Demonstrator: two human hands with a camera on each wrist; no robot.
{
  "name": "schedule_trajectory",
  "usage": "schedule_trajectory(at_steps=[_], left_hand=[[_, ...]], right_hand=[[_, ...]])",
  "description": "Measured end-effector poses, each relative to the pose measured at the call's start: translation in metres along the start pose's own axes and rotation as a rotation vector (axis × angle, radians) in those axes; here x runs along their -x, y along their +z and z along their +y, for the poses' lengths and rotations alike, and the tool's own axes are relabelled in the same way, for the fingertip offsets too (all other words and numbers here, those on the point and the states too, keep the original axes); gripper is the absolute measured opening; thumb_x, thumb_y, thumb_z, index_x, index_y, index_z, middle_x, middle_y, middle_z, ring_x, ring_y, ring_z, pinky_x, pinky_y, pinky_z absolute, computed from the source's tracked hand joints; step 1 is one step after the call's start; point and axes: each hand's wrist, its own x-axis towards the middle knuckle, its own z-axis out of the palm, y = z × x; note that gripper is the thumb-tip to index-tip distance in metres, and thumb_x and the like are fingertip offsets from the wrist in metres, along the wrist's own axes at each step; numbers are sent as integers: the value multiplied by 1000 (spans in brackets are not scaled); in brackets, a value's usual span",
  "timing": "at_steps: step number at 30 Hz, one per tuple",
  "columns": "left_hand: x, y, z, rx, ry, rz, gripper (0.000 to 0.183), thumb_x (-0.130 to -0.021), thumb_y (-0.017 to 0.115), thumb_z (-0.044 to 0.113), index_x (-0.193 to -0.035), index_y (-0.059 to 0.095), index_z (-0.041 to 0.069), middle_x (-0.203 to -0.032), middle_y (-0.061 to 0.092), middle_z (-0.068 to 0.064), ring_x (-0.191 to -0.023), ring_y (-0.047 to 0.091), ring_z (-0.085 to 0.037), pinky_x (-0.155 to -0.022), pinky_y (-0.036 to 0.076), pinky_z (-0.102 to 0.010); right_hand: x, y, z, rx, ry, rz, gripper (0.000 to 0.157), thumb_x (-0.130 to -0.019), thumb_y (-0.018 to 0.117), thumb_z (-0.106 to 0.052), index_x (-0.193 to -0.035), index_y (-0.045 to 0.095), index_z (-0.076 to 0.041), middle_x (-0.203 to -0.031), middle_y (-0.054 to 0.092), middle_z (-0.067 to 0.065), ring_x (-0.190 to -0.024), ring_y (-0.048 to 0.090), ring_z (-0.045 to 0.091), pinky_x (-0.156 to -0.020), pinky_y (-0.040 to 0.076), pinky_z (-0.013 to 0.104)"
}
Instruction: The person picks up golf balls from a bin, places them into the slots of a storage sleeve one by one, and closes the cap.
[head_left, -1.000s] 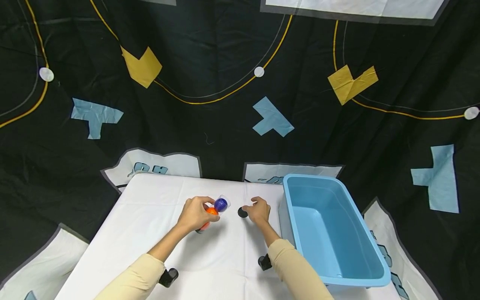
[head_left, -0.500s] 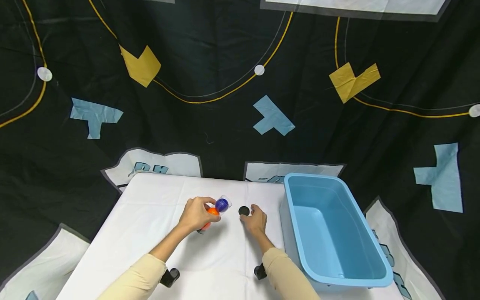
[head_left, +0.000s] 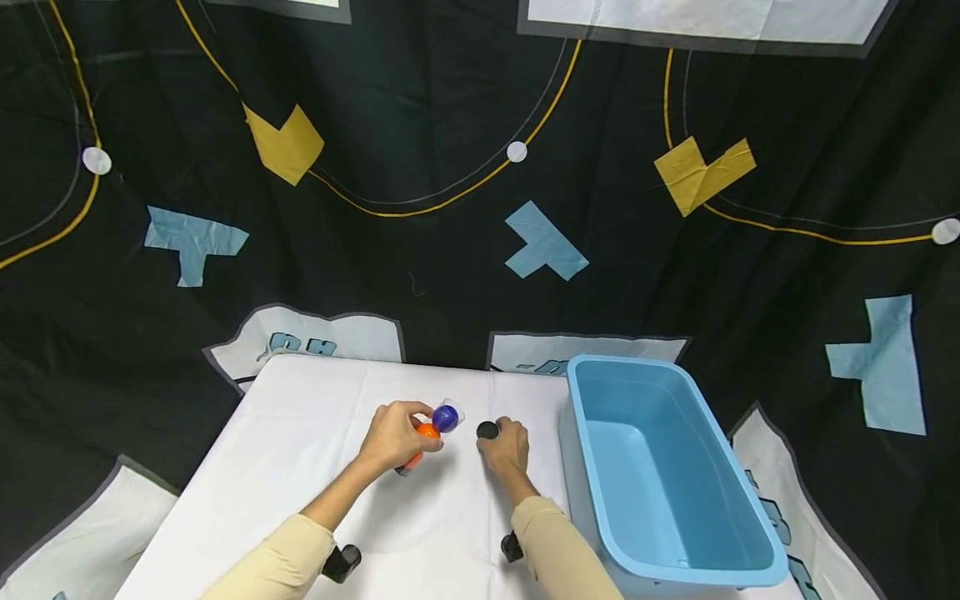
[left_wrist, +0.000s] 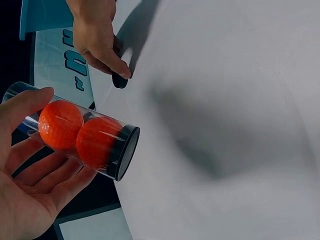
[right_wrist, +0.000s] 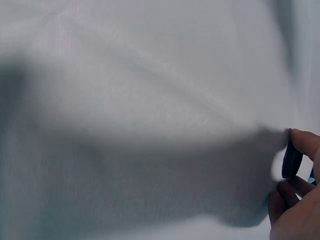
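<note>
My left hand (head_left: pixel 393 437) grips a clear plastic tube (left_wrist: pixel 89 116) above the table, tilted, with the fingers and thumb around its side. Inside are two orange balls (left_wrist: pixel 61 125) and, toward the far upper end, a blue-purple ball (head_left: pixel 445 418). A black cap (left_wrist: pixel 127 152) closes the tube's lower end; the upper end faces the right hand. My right hand (head_left: pixel 508 450) pinches a loose round black cap (right_wrist: pixel 292 160) by its edge between thumb and fingers. That cap is a short gap to the right of the tube in the head view.
A light blue plastic bin (head_left: pixel 592 467) stands at the table's right side. White cloth covers the table (head_left: pixel 435 533). Black wrist-worn devices (head_left: pixel 341 564) show beneath both sleeves. Behind the table hangs a black curtain (head_left: pixel 420 275) with tape marks.
The right hand has shifted its grip around the black cap and come slightly nearer the body. The left hand and tube stay nearly still; the head view tilts a little.
</note>
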Motion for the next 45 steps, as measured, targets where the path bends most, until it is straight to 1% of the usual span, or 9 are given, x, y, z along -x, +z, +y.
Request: schedule_trajectory(at_steps=[7,12,17,21,28,32,37,41,45], left_hand=[[1,0,0,-25,12,15,39,-66,94,21,-100,77,10,-77,74,-5,-65,65,-13,-57,54,-28],[0,1,1,-32,14,6,40,-66,94,21,-101,77,10,-78,74,-4,-65,66,-13,-57,54,-29],[-1,3,3,-23,6,0,40,-67,94,21,-101,78,11,-80,76,-5,-66,67,-14,-58,54,-29],[-1,5,5,-25,-7,-7,40,-67,94,22,-102,78,12,-80,75,-4,-66,66,-13,-58,54,-28],[-2,7,5,-36,9,-6,41,-65,94,20,-102,78,10,-81,76,-7,-69,67,-15,-61,54,-29],[-3,6,6,-39,7,0,42,-64,95,21,-101,78,10,-81,76,-7,-69,66,-16,-61,54,-29],[-4,5,8,-33,-8,-2,41,-65,95,23,-100,77,12,-81,76,-6,-67,66,-15,-59,53,-28],[-5,5,10,-26,-11,-1,39,-66,94,23,-99,78,13,-79,75,-4,-65,66,-13,-58,53,-28],[-5,6,9,-26,-9,-5,39,-66,94,23,-100,78,13,-79,76,-4,-65,66,-13,-58,53,-28]], right_hand=[[-1,8,10,-27,-39,38,45,-68,80,-13,-110,70,2,-96,62,21,-97,58,38,-90,48,53],[0,6,9,-31,-16,27,45,-68,80,-13,-110,69,1,-99,65,23,-99,59,38,-91,49,52],[2,-8,0,-18,-3,2,42,-69,80,-13,-107,70,0,-101,71,23,-98,64,38,-89,51,50],[-4,-21,-9,-15,4,-9,39,-71,82,-14,-105,70,0,-99,73,22,-96,66,37,-86,53,48],[-17,-49,-42,21,-69,-30,39,-72,83,-17,-105,71,0,-98,74,22,-97,66,38,-85,53,47],[-23,-70,-67,68,-104,-94,41,-74,86,-20,-106,71,1,-101,74,21,-101,65,37,-88,53,46],[-26,-97,-91,133,-154,-211,44,-73,89,-22,-108,71,-1,-98,73,16,-105,62,34,-90,51,44],[-25,-118,-100,194,-180,-302,44,-73,89,-20,-109,71,-3,-96,73,14,-107,62,32,-88,53,43],[-22,-133,-101,241,-193,-369,40,-70,91,-19,-103,73,-4,-95,72,11,-105,60,30,-85,53,41]])
